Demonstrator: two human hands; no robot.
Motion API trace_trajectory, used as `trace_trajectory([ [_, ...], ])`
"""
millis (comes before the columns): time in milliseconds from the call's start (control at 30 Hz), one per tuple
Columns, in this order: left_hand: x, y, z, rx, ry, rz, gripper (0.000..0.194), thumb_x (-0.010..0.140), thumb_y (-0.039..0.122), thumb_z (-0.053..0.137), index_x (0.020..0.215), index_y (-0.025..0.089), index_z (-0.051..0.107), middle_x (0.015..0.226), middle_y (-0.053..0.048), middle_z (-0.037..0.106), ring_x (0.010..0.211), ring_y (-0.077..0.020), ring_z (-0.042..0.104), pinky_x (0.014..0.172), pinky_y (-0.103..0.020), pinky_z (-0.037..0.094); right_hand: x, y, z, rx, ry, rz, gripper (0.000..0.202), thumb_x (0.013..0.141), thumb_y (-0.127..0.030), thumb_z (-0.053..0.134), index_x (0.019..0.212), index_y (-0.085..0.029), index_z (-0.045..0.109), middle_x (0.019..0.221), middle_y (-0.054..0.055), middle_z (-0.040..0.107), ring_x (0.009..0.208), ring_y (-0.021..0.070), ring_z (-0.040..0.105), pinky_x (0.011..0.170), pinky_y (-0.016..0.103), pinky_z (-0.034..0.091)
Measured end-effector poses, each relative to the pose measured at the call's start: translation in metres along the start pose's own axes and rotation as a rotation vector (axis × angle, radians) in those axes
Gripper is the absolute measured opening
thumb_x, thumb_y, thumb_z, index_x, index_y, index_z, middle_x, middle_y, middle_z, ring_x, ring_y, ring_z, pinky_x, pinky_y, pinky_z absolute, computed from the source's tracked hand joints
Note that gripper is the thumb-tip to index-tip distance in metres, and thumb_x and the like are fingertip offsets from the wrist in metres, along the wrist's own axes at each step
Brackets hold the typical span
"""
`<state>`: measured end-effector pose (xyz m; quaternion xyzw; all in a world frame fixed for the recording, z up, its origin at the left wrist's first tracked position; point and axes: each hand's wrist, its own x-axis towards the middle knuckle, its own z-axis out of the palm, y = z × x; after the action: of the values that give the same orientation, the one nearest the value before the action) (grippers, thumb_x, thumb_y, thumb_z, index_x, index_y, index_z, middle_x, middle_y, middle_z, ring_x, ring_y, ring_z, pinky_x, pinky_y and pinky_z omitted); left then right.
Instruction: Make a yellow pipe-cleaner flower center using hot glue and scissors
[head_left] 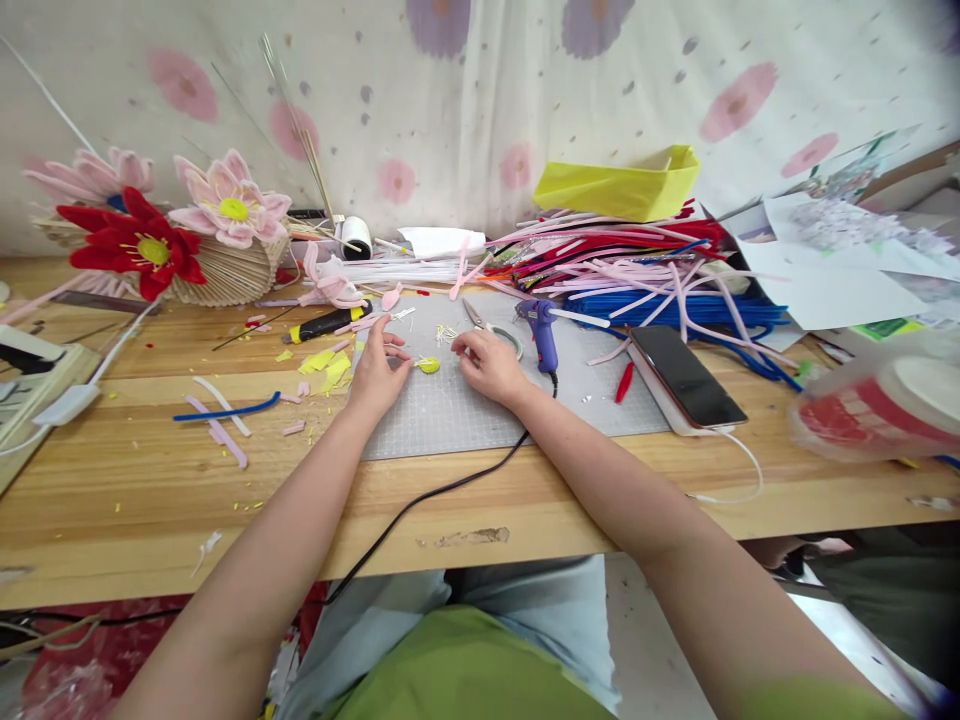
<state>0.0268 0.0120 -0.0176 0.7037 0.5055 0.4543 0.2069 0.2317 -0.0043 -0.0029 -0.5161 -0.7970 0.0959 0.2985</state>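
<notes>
Your left hand (379, 375) is half curled at the yellow disc (429, 366) over the grey mat (424, 428); whether it pinches the piece, I cannot tell. Your right hand (491, 366) bends its fingers down beside white stamens (445, 334), grip unclear, partly covering the scissors (473, 314). The red-banded tub (847, 415) on the desk (157, 530) is blurred, markings unreadable, contents indistinct.

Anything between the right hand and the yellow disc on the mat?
Nothing visible: only bare gray mat shows between the right hand and the yellow disc. The small white pieces lie farther back, clear of that gap; the scissors lie behind the hand, and the purple glue gun lies to its right.
</notes>
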Motion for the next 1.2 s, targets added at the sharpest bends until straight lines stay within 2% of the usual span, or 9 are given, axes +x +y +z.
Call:
trace_trajectory([
  [133, -0.0028, 0.0027, -0.0001, 0.022, -0.033, 0.021, 0.077, 0.066, 0.004, 0.066, 0.133, 0.026, 0.034, 0.097, 0.0, 0.058, 0.075, -0.01, 0.063, 0.081, -0.031, 0.05, -0.0005, -0.0025, 0.0021, -0.027, -0.073, -0.199, 0.031, 0.082, -0.016, 0.046, 0.106, -0.019, 0.065, 0.106, 0.009, 0.062, 0.098, 0.0211, 0.053, 0.088, 0.035, 0.04],
  [233, -0.0043, 0.0038, -0.0003, 0.036, -0.064, 0.027, 0.077, 0.066, 0.003, 0.065, 0.133, 0.026, 0.034, 0.098, 0.0, 0.059, 0.076, -0.0103, 0.063, 0.081, -0.031, 0.051, -0.0005, -0.0036, 0.0038, -0.051, -0.107, -0.248, 0.034, 0.082, -0.016, 0.048, 0.111, -0.019, 0.065, 0.107, 0.009, 0.061, 0.098, 0.0218, 0.053, 0.089, 0.036, 0.04],
  [500, -0.003, 0.0005, 0.0021, 0.06, -0.096, 0.068, 0.075, 0.068, 0.002, 0.06, 0.134, 0.025, 0.031, 0.099, -0.001, 0.058, 0.078, -0.0102, 0.064, 0.082, -0.032, 0.051, -0.0001, -0.0017, 0.0047, -0.013, -0.102, -0.222, 0.031, 0.083, -0.017, 0.048, 0.11, -0.019, 0.064, 0.106, 0.01, 0.059, 0.101, 0.022, 0.053, 0.091, 0.038, 0.04],
  [800, 0.0006, 0.0007, 0.0058, 0.053, -0.075, 0.074, 0.073, 0.07, 0.001, 0.055, 0.135, 0.025, 0.033, 0.099, -0.001, 0.059, 0.079, -0.0108, 0.063, 0.08, -0.031, 0.05, -0.001, -0.0061, 0.0014, 0.002, -0.115, -0.179, 0.03, 0.084, -0.018, 0.046, 0.108, -0.017, 0.063, 0.108, 0.011, 0.06, 0.103, 0.0213, 0.054, 0.092, 0.036, 0.041],
  [1000, 0.0017, 0.0008, 0.0073, 0.072, -0.087, 0.055, 0.071, 0.07, 0.0, 0.054, 0.134, 0.024, 0.034, 0.098, -0.001, 0.06, 0.081, -0.012, 0.064, 0.081, -0.031, 0.05, -0.001, -0.0061, 0.0013, 0.02, -0.111, -0.168, 0.031, 0.084, -0.017, 0.046, 0.109, -0.015, 0.063, 0.108, 0.011, 0.061, 0.094, 0.019, 0.057, 0.085, 0.032, 0.043],
  [1200, 0.0022, 0.0007, 0.0041, 0.099, -0.026, 0.066, 0.065, 0.071, 0.0, 0.051, 0.131, 0.021, 0.037, 0.099, -0.003, 0.059, 0.08, -0.012, 0.062, 0.082, -0.032, 0.049, -0.001, -0.0055, 0.0023, 0.027, -0.092, -0.162, 0.031, 0.081, -0.014, 0.045, 0.106, -0.016, 0.063, 0.107, 0.01, 0.062, 0.094, 0.0186, 0.057, 0.085, 0.031, 0.042],
])
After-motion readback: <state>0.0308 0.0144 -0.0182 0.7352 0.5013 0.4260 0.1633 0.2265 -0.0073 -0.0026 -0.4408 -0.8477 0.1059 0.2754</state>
